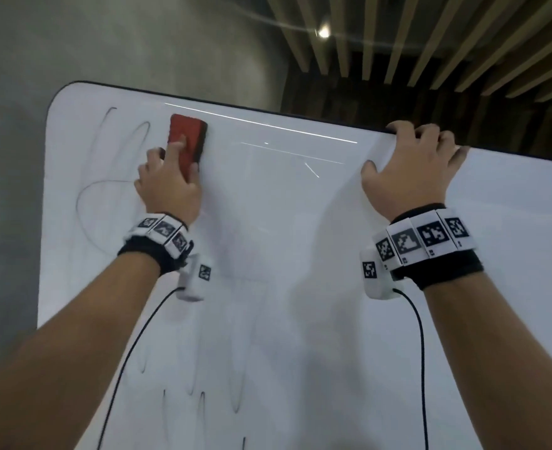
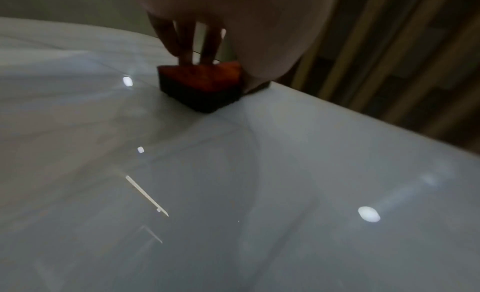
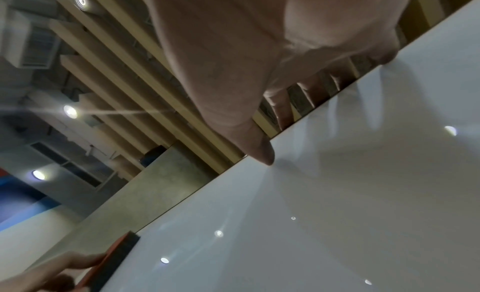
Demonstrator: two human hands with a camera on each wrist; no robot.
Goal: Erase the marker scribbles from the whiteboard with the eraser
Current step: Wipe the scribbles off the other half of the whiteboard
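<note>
A white whiteboard point(image 1: 300, 222) fills the head view. Black marker scribbles point(image 1: 105, 190) loop along its upper left, and more scribbles point(image 1: 199, 404) run near the bottom. My left hand point(image 1: 170, 180) grips a red eraser point(image 1: 188, 138) with a dark felt base and presses it flat on the board near the top edge. The left wrist view shows the eraser point(image 2: 205, 85) under my fingers point(image 2: 187, 42). My right hand point(image 1: 411, 167) holds the board's top edge, fingers curled over it, thumb point(image 3: 259, 146) on the face. The eraser point(image 3: 114, 255) shows low in the right wrist view.
Behind the board are a grey concrete wall point(image 1: 105, 43) and a slatted wooden ceiling point(image 1: 430, 43) with a spotlight point(image 1: 324, 33). Black cables point(image 1: 420, 352) hang from both wrist cameras in front of the board. The board's middle point(image 1: 284, 196) shows only light reflections.
</note>
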